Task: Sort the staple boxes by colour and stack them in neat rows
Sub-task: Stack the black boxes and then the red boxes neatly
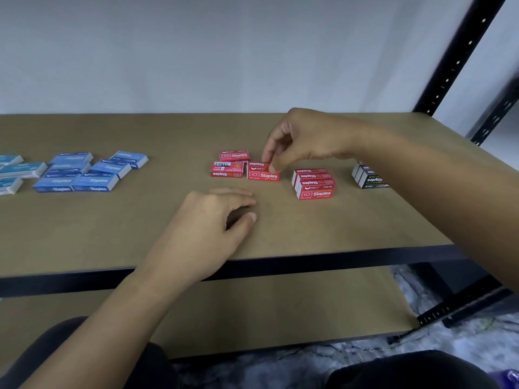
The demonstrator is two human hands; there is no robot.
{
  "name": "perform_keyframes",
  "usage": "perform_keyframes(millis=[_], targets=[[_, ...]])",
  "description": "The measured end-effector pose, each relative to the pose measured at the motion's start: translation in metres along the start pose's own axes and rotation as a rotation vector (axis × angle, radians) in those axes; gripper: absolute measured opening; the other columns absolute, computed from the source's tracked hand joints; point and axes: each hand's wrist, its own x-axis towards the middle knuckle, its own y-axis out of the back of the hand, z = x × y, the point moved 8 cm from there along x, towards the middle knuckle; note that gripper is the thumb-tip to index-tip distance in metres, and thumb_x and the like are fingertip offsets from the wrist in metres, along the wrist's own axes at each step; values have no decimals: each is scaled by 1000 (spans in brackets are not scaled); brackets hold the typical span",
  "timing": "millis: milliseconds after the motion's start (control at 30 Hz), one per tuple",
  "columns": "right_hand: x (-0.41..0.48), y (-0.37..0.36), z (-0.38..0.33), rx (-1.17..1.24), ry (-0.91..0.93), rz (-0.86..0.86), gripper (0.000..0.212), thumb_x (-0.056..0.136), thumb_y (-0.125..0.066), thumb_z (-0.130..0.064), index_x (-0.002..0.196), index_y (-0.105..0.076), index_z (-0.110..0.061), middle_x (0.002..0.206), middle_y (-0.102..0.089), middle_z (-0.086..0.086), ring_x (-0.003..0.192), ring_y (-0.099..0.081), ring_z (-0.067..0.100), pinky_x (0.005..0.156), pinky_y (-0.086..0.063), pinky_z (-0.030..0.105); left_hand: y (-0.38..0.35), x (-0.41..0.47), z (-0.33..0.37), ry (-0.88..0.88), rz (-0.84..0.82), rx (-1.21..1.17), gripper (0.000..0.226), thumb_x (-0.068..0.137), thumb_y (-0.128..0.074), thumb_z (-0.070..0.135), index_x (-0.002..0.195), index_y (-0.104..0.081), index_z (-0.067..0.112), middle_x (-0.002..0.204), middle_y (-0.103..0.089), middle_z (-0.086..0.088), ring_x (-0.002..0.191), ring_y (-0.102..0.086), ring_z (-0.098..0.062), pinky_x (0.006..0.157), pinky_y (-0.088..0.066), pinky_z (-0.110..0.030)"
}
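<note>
The right hand reaches in from the right of the frame, with thumb and forefinger pinching the top edge of a red box at the centre of the surface. The box sits on the surface with its printed face towards the camera. Just left of it lie two more red boxes, one behind the other, close together but not lined up.

The left hand rests on the surface at centre frame, below the red box. Its fingers are loosely curled and it grasps nothing.

To the right of the pinched box stands a red row of boxes set tight face to face. Further right, partly hidden by the right forearm, is a short row of black boxes.

At the left of the frame the blue boxes lie in a loose cluster, some overlapping. Paler blue boxes lie at the far left edge, cut off by the frame.

A black perforated post rises at the upper right.
</note>
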Motion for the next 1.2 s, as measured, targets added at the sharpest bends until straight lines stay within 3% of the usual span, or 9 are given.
perform_keyframes(millis=[200,367,567,700,867,1200], targets=[[-1,-2,-11,-41,31,21,21,77,-82,-25,96,-77,-18,89,-76,-2,85,-69,11,84,-52,27,-1,0,0,-11,16,6,30,90,-62,29,117,-69,22,121,-66,14,116,-55,1,104,-37,-15],[-3,-6,-16,-61,40,5,19,76,-82,-22,93,-78,-15,84,-76,-5,75,-65,1,79,-50,20,-1,1,1,-13,13,21,29,89,-61,29,116,-70,22,120,-67,13,115,-56,1,101,-34,-10],[-10,-5,-13,-12,26,-34,20,75,-83,-23,92,-79,-15,83,-77,-3,74,-66,1,75,-50,17,-1,0,3,-13,16,27,28,90,-61,25,115,-71,19,119,-68,10,115,-57,-2,101,-34,-11],[-13,-3,-10,-11,19,-36,20,75,-83,-24,93,-79,-16,83,-77,-3,76,-68,4,79,-53,22,-1,0,3,-5,23,31,28,90,-60,25,115,-70,21,120,-67,11,115,-57,-2,102,-36,-13],[-16,-1,-7,-9,15,-29,19,76,-83,-23,93,-79,-16,82,-77,-4,75,-67,1,74,-52,15,-2,0,3,-9,12,49,28,91,-59,27,116,-70,21,121,-67,11,116,-57,-2,101,-34,-12],[-19,1,1,19,-12,-27,22,76,-83,-21,96,-78,-15,88,-77,2,78,-67,7,80,-54,26,-2,0,3,-7,8,49,28,90,-60,27,115,-70,20,119,-68,10,114,-58,-3,99,-33,-9]])
